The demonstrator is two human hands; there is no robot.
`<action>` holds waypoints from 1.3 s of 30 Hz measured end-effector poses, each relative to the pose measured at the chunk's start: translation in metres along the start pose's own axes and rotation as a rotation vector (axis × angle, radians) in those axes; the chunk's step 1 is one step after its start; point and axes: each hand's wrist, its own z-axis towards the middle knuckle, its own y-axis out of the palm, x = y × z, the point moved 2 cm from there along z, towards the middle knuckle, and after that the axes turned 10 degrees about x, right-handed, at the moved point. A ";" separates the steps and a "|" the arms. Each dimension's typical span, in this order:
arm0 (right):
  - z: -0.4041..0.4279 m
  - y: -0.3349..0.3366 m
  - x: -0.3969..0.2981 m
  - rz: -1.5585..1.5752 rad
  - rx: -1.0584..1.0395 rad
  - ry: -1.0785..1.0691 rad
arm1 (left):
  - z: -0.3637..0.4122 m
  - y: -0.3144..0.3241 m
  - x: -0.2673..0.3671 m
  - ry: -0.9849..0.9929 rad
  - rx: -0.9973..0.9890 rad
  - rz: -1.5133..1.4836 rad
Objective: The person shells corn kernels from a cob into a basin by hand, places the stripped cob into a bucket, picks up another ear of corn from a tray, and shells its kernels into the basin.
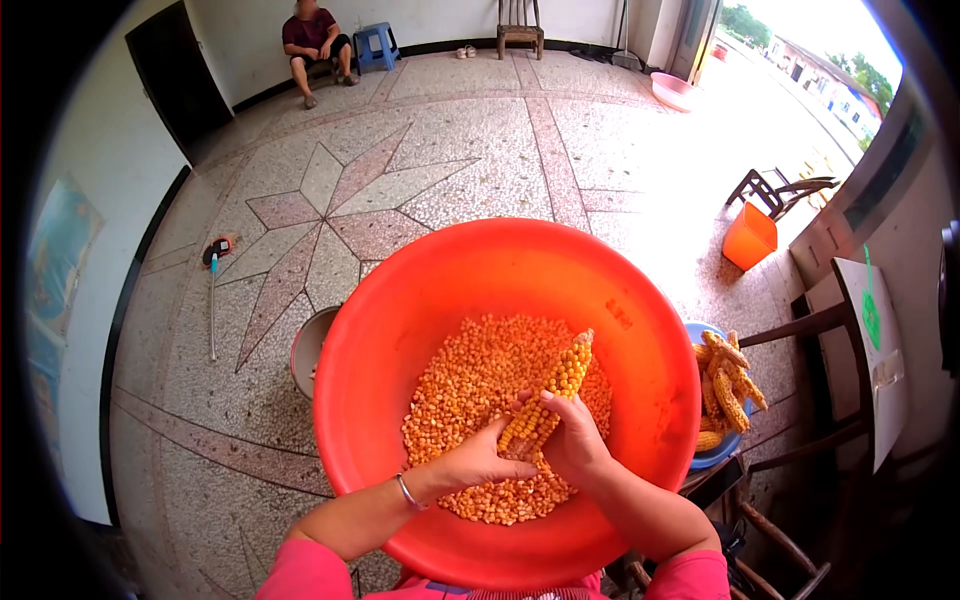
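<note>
A partly shelled ear of corn (551, 394) is held at a slant over a large red plastic basin (375, 300). My left hand (484, 454), with a bangle at the wrist, grips its lower end, where a patch of bare cob shows. Higher up the ear, my right hand (576, 435) holds it with the thumb on the kernels. Loose orange-yellow corn kernels (465, 382) cover the bottom of the basin below both hands. To the right, ears of corn (726, 382) are heaped in a blue basin (694, 328).
Wooden chair legs (810, 322) stand at the right, near an orange bin (750, 236). A grey bowl (304, 352) is partly hidden behind the red basin's left side. A long-handled tool (213, 300) lies on the floor. A person (315, 41) sits by the far wall.
</note>
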 end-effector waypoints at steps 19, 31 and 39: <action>-0.004 -0.001 -0.013 0.015 -0.041 0.094 | 0.003 0.002 0.009 -0.093 -0.115 0.031; 0.004 -0.007 0.003 0.056 -0.119 0.102 | -0.003 -0.010 -0.010 -0.216 -0.084 -0.160; 0.006 -0.009 0.002 0.037 -0.127 0.089 | -0.001 -0.008 -0.010 -0.183 -0.076 -0.199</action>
